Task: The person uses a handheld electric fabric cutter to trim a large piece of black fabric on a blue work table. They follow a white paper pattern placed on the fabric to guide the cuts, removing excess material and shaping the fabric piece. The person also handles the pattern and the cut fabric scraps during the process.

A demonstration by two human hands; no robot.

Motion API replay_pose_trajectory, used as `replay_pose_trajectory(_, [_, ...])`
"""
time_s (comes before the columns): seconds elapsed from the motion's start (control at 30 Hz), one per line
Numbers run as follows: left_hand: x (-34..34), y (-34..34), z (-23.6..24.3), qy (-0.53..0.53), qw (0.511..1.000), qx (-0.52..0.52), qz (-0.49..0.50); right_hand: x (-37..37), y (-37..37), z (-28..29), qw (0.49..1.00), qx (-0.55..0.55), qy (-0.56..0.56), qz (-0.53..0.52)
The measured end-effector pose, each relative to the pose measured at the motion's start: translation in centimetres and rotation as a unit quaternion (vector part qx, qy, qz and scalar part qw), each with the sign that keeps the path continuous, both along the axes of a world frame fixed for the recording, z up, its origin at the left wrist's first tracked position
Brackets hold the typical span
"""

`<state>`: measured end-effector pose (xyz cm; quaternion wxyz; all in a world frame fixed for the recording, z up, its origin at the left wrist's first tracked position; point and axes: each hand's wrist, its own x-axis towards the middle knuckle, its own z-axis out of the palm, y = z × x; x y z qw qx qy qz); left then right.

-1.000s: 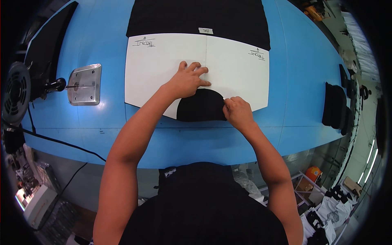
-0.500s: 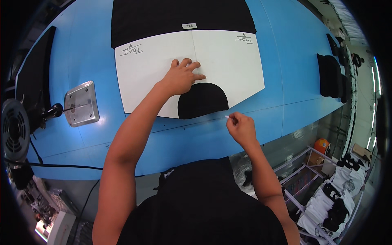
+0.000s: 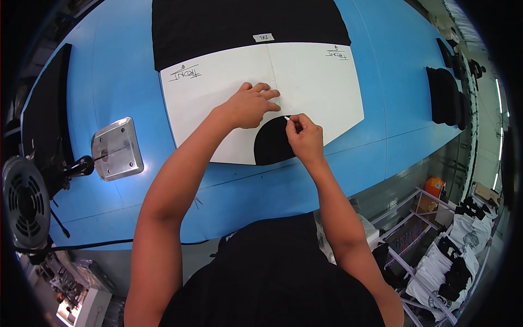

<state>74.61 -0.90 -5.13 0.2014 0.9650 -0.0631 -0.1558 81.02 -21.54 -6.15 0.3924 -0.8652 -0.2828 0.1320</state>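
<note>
A white pattern board (image 3: 212,103) lies over black fabric (image 3: 245,22) on the blue table. The fabric shows beyond its far edge and through the half-round cutout (image 3: 271,146) at its near edge. My left hand (image 3: 249,107) rests on the board just beyond the cutout, fingers spread, holding nothing. Between thumb and fingertips my right hand (image 3: 305,139) pinches a small white piece of chalk (image 3: 287,118), its tip at the top of the cutout's curve. The right hand hides the cutout's right part. Handwritten marks and a small label sit along the board's far side.
At left on the blue table (image 3: 348,155) stands a fabric-cutting machine with a metal base plate (image 3: 117,150) and a round, vented motor (image 3: 26,201). Its black cord (image 3: 87,246) trails along the near edge. Folded black fabric (image 3: 444,95) sits far right; a garment rack (image 3: 408,261) stands below.
My right hand has moved up and left from beside the board's near edge, bringing the chalk to the cutout's curve. My left hand stays spread on the board. The whole view has shifted slightly.
</note>
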Motion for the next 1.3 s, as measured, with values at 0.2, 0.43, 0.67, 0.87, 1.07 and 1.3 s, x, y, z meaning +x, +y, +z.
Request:
replay_pose_trajectory(0.2, [0.1,0.3,-0.2,-0.001,1.000,-0.012,-0.005,-0.1,0.4,0.3,1.000,-0.021,-0.004,-0.004])
replay_pose_trajectory(0.43, [-0.1,0.5,-0.5,-0.018,0.999,-0.028,-0.009,-0.2,1.2,0.1,1.000,-0.022,0.001,-0.020])
replay_pose_trajectory(0.67, [0.0,1.0,-0.4,0.003,0.999,-0.021,-0.029,-3.0,2.7,0.6,0.999,-0.025,0.035,0.006])
replay_pose_trajectory(0.87, [-0.1,0.8,-0.4,-0.004,1.000,-0.015,-0.026,-5.7,2.3,1.6,0.991,-0.043,0.063,0.111])
replay_pose_trajectory(1.07, [-0.2,0.6,-0.8,-0.013,1.000,-0.013,-0.017,-8.0,-0.8,2.9,0.961,-0.071,0.049,0.262])
replay_pose_trajectory(1.3, [-0.4,0.7,-0.6,-0.011,1.000,-0.015,-0.013,-11.3,-6.4,6.6,0.927,-0.169,0.086,0.323])
